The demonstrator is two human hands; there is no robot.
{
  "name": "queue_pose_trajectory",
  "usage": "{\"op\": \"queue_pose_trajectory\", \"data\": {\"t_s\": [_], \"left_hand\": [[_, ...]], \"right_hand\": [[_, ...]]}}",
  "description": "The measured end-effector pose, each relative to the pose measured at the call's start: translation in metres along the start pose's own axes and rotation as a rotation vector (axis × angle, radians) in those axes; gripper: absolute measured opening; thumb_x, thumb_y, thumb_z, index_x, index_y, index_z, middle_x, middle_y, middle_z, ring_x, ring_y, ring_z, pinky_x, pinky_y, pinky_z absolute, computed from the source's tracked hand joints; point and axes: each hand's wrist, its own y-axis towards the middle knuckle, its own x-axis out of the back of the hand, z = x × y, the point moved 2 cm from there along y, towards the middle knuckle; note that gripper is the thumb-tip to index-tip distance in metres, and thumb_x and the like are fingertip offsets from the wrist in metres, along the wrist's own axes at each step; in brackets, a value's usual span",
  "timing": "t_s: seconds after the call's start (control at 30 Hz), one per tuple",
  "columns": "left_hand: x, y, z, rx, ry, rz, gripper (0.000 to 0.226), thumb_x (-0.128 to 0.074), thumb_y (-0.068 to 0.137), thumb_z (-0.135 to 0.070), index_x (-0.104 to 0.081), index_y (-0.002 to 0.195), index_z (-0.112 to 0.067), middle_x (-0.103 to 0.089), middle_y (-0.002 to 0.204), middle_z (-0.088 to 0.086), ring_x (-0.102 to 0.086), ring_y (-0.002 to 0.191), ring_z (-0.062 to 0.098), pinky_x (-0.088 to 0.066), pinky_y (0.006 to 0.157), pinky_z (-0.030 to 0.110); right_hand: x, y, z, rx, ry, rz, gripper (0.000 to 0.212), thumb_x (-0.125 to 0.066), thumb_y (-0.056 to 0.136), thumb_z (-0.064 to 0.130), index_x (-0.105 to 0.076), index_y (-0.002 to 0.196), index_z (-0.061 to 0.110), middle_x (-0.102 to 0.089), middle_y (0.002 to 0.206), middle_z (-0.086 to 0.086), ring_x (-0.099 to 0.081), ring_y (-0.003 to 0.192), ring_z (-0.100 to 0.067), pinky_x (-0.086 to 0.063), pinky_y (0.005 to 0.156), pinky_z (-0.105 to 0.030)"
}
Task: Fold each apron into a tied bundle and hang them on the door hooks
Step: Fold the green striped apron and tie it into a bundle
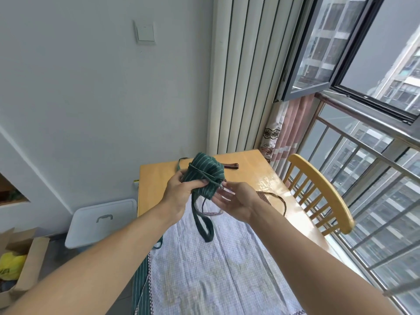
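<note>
A green striped apron is rolled into a bundle (203, 172) with its strap wound round it, held in the air over the wooden table (159, 178). My left hand (179, 189) grips the bundle from the left. My right hand (229, 197) pinches the strap end at the bundle's right side, the other fingers loosely spread. A green strap loop (204, 226) hangs down from the bundle. Beneath it, a pale checked apron (216, 269) lies flat on the table, with another green striped apron (139, 285) showing under its left edge.
A yellow wooden chair (322, 192) stands at the table's right, beside the railing and open window. A white lidded bin (102, 221) and a cardboard box (20, 269) sit on the floor at the left. Brown straps (272, 198) lie on the table.
</note>
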Motion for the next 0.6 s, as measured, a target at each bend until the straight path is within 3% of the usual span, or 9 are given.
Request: {"op": "queue_pose_trajectory", "data": {"t_s": [0.1,0.2,0.27,0.37,0.5,0.6], "left_hand": [[0.003,0.004,0.005,0.021,0.012,-0.088,0.052,-0.089,0.066,-0.005,-0.063,0.111,-0.010,-0.075,0.107,0.016,-0.072,0.100,0.032,-0.056,0.096,0.049],[0.010,0.003,0.011,0.036,0.126,-0.067,0.072,-0.095,0.047,-0.023,-0.064,0.111,-0.014,-0.076,0.103,0.009,-0.073,0.100,0.029,-0.056,0.096,0.049],[0.015,-0.001,0.017,0.026,0.236,0.013,0.071,-0.096,0.048,-0.020,-0.063,0.111,-0.014,-0.076,0.104,0.008,-0.072,0.102,0.027,-0.056,0.096,0.047],[0.023,-0.007,0.026,-0.022,0.402,0.168,0.057,-0.091,0.064,0.000,-0.060,0.110,-0.010,-0.077,0.102,0.006,-0.072,0.101,0.024,-0.057,0.094,0.044],[0.039,-0.012,0.037,-0.106,0.613,0.307,0.056,-0.091,0.064,0.003,-0.057,0.105,-0.017,-0.077,0.101,-0.001,-0.072,0.097,0.016,-0.057,0.092,0.045],[0.049,-0.017,0.045,-0.178,0.763,0.351,0.053,-0.091,0.064,-0.010,-0.056,0.100,-0.029,-0.074,0.097,-0.010,-0.069,0.094,0.010,-0.055,0.087,0.038]], "right_hand": [[0.005,0.001,-0.007,-0.012,0.095,0.021,0.032,-0.041,0.107,0.022,-0.066,0.108,0.001,-0.067,0.122,-0.021,-0.066,0.109,-0.035,-0.057,0.090,-0.042],[0.008,0.001,-0.012,-0.009,0.036,0.058,0.027,-0.052,0.102,0.021,-0.070,0.113,0.004,-0.070,0.122,-0.014,-0.065,0.117,-0.032,-0.050,0.106,-0.045],[0.007,0.000,-0.013,0.020,-0.042,0.060,0.028,-0.052,0.103,0.022,-0.070,0.116,0.005,-0.072,0.118,-0.011,-0.065,0.116,-0.029,-0.050,0.105,-0.046],[0.007,0.003,-0.013,0.010,-0.137,0.028,0.030,-0.049,0.106,0.021,-0.069,0.116,0.002,-0.068,0.125,-0.016,-0.063,0.120,-0.032,-0.052,0.102,-0.051],[0.008,0.012,-0.023,-0.072,-0.209,0.034,0.042,-0.065,0.097,0.042,-0.066,0.105,0.001,-0.064,0.117,-0.014,-0.057,0.120,-0.033,-0.049,0.105,-0.056],[0.009,0.018,-0.040,-0.063,-0.333,0.000,0.038,-0.072,0.092,0.020,-0.062,0.125,0.004,-0.063,0.119,-0.013,-0.061,0.111,-0.027,-0.054,0.100,-0.047]]}}
